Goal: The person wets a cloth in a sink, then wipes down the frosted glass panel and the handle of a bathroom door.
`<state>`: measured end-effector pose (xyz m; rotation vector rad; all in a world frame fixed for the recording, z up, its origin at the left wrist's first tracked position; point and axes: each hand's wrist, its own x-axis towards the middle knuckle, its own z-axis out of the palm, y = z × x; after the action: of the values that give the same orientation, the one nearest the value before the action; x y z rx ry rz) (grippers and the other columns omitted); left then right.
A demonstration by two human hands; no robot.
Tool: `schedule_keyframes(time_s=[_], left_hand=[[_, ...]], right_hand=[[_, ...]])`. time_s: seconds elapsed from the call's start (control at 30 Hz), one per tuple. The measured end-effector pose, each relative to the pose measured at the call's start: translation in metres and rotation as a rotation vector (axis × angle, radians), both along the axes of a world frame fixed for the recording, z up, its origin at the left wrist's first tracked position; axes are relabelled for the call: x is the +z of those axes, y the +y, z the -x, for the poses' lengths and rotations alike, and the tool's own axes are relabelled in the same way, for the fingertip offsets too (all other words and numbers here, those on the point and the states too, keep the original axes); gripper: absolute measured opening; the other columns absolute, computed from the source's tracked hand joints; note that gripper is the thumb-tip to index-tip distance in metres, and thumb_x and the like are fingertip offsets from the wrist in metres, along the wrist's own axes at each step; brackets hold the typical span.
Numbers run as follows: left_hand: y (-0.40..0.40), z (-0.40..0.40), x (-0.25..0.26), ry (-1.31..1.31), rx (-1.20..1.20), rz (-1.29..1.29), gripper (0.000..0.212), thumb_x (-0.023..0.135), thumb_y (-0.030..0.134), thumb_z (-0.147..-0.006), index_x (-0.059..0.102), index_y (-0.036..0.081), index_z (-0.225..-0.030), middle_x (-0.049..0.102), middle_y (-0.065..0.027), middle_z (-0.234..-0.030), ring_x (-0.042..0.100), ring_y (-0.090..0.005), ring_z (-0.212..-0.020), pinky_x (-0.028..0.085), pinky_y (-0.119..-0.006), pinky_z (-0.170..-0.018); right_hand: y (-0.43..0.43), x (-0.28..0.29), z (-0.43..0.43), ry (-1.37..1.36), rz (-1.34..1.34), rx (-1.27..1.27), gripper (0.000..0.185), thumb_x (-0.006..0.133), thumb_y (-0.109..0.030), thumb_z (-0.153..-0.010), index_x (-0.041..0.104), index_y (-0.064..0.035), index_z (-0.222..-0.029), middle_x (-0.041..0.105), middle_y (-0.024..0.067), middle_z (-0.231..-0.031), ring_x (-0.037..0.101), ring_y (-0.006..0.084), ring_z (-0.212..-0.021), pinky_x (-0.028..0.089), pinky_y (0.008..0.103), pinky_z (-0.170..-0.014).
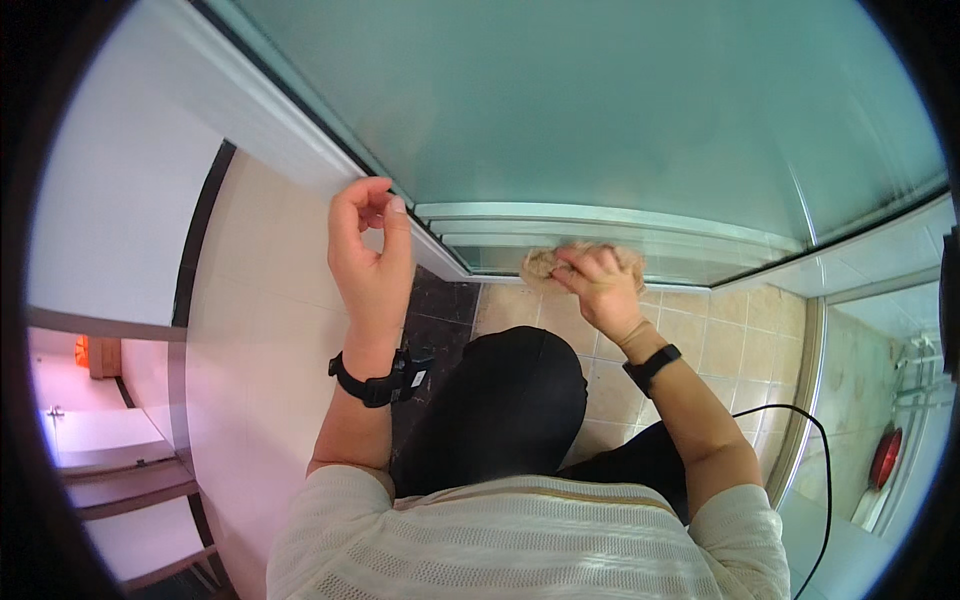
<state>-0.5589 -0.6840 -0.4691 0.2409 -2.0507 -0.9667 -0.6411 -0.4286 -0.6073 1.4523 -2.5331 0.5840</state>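
My right hand (pixel 604 289) presses a beige cloth (pixel 540 268) onto the lower frame of a large greenish glass panel (pixel 600 112). The cloth spreads out to both sides of my fingers, and part of it lies hidden under them. My left hand (pixel 371 225) is raised at the left edge of the panel, beside the white frame (pixel 300 142). Its fingers are curled, with a gap between thumb and forefinger and nothing held; whether the fingertips touch the frame I cannot tell. Each wrist wears a black band.
Beige floor tiles (pixel 682 337) and a dark stone strip (pixel 442 304) lie below the panel, around my bent knee. A black cable (pixel 829 465) curves at the right, near a metal-framed opening with a red object (pixel 886 459) beyond. Shelving stands at the far left.
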Motion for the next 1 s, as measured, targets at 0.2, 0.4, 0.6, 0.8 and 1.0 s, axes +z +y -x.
schedule_keyframes(time_s=[0.2,0.4,0.6,0.8,1.0], left_hand=[[0.009,0.01,0.001,0.108,-0.08,-0.138,0.016,0.058,0.003,-0.09,0.054,0.001,-0.105,0.056,-0.0046,-0.093,0.056,-0.0116,-0.081,0.045,-0.025,-0.074],[0.035,0.017,0.016,0.152,-0.221,-0.095,0.015,0.056,0.004,-0.092,0.052,0.001,-0.105,0.057,-0.0057,-0.091,0.058,-0.0129,-0.081,0.046,-0.025,-0.074],[0.051,0.002,0.027,0.079,-0.223,-0.197,0.011,0.055,0.008,-0.093,0.056,0.001,-0.101,0.057,-0.004,-0.093,0.056,-0.0114,-0.082,0.046,-0.025,-0.076],[0.074,0.013,0.023,0.063,-0.282,-0.146,0.01,0.054,0.005,-0.092,0.056,0.0,-0.1,0.057,-0.0044,-0.093,0.057,-0.0115,-0.081,0.045,-0.025,-0.075],[0.095,0.022,0.038,0.114,-0.405,0.001,0.007,0.053,0.004,-0.093,0.056,0.002,-0.099,0.056,-0.0045,-0.096,0.056,-0.0117,-0.081,0.045,-0.025,-0.077]], right_hand=[[0.016,0.126,0.005,0.259,0.772,-0.407,0.046,0.059,0.006,-0.063,0.072,-0.0132,-0.102,0.056,0.0112,-0.117,0.055,0.0266,-0.1,0.046,0.0352,-0.088],[0.017,0.176,0.021,0.544,1.027,-0.459,0.045,0.058,0.009,-0.064,0.071,-0.0079,-0.104,0.055,0.0113,-0.113,0.055,0.0252,-0.103,0.043,0.0329,-0.089],[-0.017,0.072,-0.018,0.304,0.621,-0.25,0.034,0.061,-0.004,-0.068,0.069,-0.0183,-0.097,0.059,0.0053,-0.103,0.055,0.0261,-0.095,0.04,0.0402,-0.075],[0.032,0.104,-0.001,0.24,0.848,-0.393,0.033,0.064,-0.002,-0.068,0.069,-0.0167,-0.098,0.058,0.0053,-0.106,0.053,0.0263,-0.096,0.04,0.0406,-0.084],[0.15,0.13,0.031,0.062,1.572,-0.894,0.022,0.052,0.0,-0.089,0.055,0.0004,-0.111,0.059,0.0056,-0.103,0.054,0.0162,-0.099,0.045,0.0305,-0.088]])
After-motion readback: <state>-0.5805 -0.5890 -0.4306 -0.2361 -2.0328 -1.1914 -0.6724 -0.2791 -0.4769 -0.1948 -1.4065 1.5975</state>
